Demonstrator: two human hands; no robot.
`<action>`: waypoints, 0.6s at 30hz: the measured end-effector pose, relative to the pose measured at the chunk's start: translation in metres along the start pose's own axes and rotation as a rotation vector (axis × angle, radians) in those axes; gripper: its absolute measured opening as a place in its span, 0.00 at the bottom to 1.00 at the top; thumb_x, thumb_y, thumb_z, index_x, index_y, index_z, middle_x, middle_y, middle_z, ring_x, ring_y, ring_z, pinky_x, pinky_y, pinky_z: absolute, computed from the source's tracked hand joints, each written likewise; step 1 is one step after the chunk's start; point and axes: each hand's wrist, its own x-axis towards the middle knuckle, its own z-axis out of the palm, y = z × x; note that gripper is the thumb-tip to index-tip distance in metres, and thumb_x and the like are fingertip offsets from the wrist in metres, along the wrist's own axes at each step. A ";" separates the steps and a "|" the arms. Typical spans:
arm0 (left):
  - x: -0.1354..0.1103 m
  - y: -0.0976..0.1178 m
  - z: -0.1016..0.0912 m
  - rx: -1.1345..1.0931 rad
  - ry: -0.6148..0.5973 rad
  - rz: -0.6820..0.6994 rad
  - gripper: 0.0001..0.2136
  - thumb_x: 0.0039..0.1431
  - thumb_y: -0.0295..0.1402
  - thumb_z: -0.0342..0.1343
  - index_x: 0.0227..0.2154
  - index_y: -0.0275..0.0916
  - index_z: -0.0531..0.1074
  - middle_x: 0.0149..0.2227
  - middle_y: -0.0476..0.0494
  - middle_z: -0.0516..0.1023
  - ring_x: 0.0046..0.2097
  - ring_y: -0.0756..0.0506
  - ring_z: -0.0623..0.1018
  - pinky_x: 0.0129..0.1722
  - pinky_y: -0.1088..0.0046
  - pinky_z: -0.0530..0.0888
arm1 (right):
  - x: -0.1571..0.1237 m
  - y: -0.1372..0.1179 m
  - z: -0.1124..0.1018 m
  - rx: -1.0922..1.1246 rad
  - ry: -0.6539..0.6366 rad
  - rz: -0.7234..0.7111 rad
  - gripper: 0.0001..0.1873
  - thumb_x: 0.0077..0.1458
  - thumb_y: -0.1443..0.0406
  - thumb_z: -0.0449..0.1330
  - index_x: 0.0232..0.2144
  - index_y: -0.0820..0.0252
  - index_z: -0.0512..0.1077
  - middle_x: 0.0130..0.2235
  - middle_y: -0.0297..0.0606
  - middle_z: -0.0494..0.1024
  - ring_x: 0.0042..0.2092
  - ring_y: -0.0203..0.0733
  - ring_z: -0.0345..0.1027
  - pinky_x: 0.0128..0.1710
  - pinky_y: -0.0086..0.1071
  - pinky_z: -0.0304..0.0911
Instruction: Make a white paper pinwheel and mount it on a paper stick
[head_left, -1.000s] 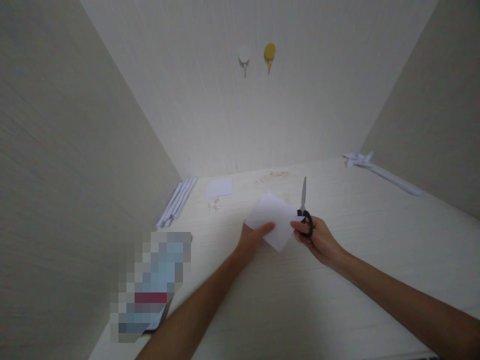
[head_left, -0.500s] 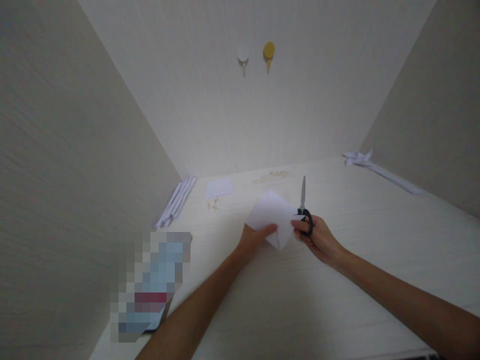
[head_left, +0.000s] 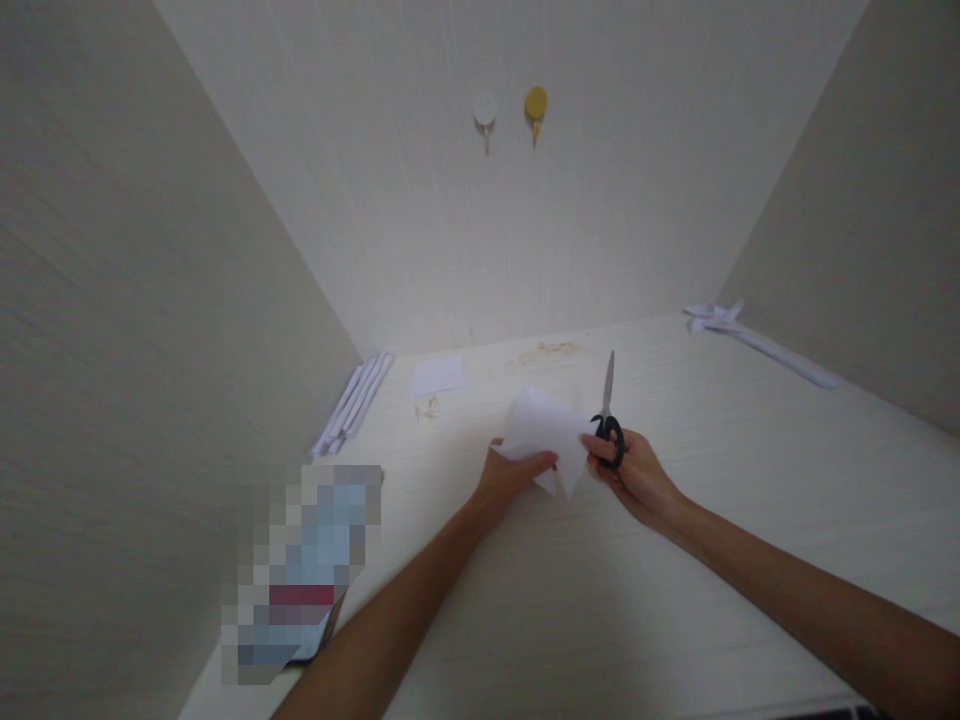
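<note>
A white sheet of paper [head_left: 544, 425] is between my hands above the tabletop, slightly bent. Its lower edge parts into two points with a narrow gap between them. My left hand [head_left: 508, 478] grips the paper at the lower left, thumb lying on top near the gap. In my right hand [head_left: 626, 468] is a pair of scissors [head_left: 608, 385] with black handles, blades closed and pointing away from me. The fingertips of that same hand also pinch the paper's right corner.
Rolled white paper sticks [head_left: 354, 405] lie at the left wall. Near them are a small paper piece [head_left: 438, 376] and rubber bands [head_left: 429, 408]; more bands [head_left: 556, 348] lie at the back. A paper stick [head_left: 787, 358] lies right. A blurred-out object [head_left: 307, 570] sits front left.
The paper has turned and bent a little, and its two lower points have spread apart. The scissors have tilted slightly; both hands remain almost in place.
</note>
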 end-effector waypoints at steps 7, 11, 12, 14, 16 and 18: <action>0.007 0.000 0.002 -0.254 0.178 0.070 0.08 0.36 0.31 0.60 0.24 0.37 0.72 0.30 0.47 0.75 0.32 0.48 0.73 0.37 0.71 0.69 | 0.001 0.004 0.000 -0.155 -0.011 -0.039 0.14 0.34 0.61 0.65 0.23 0.62 0.67 0.18 0.29 0.67 0.15 0.24 0.48 0.12 0.22 0.42; 0.007 0.002 0.003 -0.265 0.236 0.044 0.07 0.37 0.31 0.59 0.23 0.36 0.71 0.28 0.47 0.74 0.32 0.48 0.73 0.38 0.70 0.68 | -0.001 0.004 0.002 -0.254 -0.042 -0.096 0.13 0.28 0.65 0.67 0.22 0.61 0.69 0.21 0.30 0.70 0.21 0.30 0.61 0.19 0.24 0.57; 0.006 0.004 0.004 -0.250 0.235 0.049 0.07 0.37 0.32 0.59 0.23 0.36 0.71 0.28 0.47 0.74 0.32 0.48 0.73 0.37 0.70 0.68 | -0.001 0.004 0.003 -0.264 -0.059 -0.094 0.13 0.27 0.66 0.68 0.21 0.61 0.69 0.21 0.31 0.71 0.23 0.32 0.64 0.22 0.25 0.59; 0.005 0.006 0.004 -0.217 0.233 0.061 0.06 0.37 0.32 0.58 0.22 0.36 0.71 0.28 0.47 0.74 0.33 0.47 0.73 0.38 0.70 0.68 | -0.002 0.004 0.004 -0.276 -0.088 -0.078 0.13 0.26 0.67 0.68 0.21 0.61 0.69 0.22 0.32 0.72 0.24 0.33 0.66 0.24 0.27 0.62; 0.003 0.008 0.005 -0.187 0.237 0.069 0.06 0.37 0.32 0.59 0.21 0.36 0.71 0.28 0.46 0.75 0.34 0.47 0.73 0.39 0.70 0.68 | -0.001 0.005 0.004 -0.288 -0.108 -0.078 0.14 0.26 0.68 0.68 0.21 0.61 0.69 0.22 0.32 0.73 0.25 0.34 0.67 0.25 0.27 0.63; 0.001 0.009 0.006 -0.159 0.242 0.075 0.05 0.37 0.32 0.59 0.20 0.36 0.70 0.28 0.46 0.75 0.33 0.46 0.73 0.38 0.70 0.68 | -0.001 0.006 0.004 -0.297 -0.120 -0.083 0.13 0.26 0.69 0.67 0.21 0.61 0.69 0.22 0.31 0.73 0.26 0.34 0.67 0.26 0.27 0.63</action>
